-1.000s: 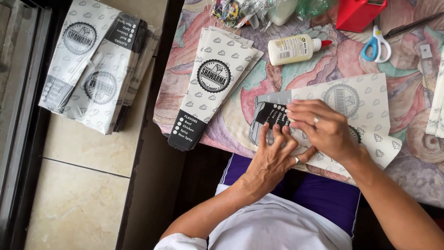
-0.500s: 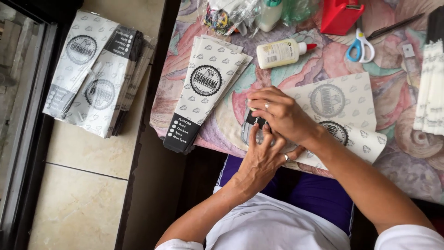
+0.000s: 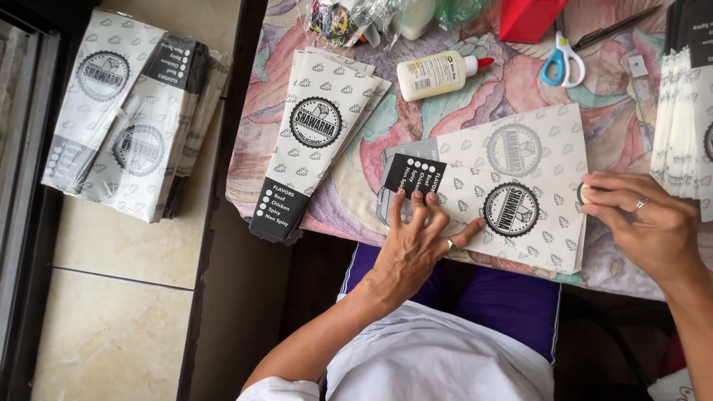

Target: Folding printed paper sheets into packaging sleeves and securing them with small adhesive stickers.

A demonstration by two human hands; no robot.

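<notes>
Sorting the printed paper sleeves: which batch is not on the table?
The sleeve stack on the tiled floor, left of the table. The other stacks and the sheet under the left hand lie on the table.

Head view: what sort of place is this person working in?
Probably a home craft table rather than a workshop: a patterned tablecloth carries a glue bottle, blue-handled scissors and printed paper sleeves, with more sleeves stacked on the tiled floor.

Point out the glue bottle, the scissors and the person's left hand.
glue bottle (image 3: 433, 74), head view, middle of its pale body.
scissors (image 3: 562, 63), head view, blue handle loops.
left hand (image 3: 416, 249), head view, back of the hand.
</notes>
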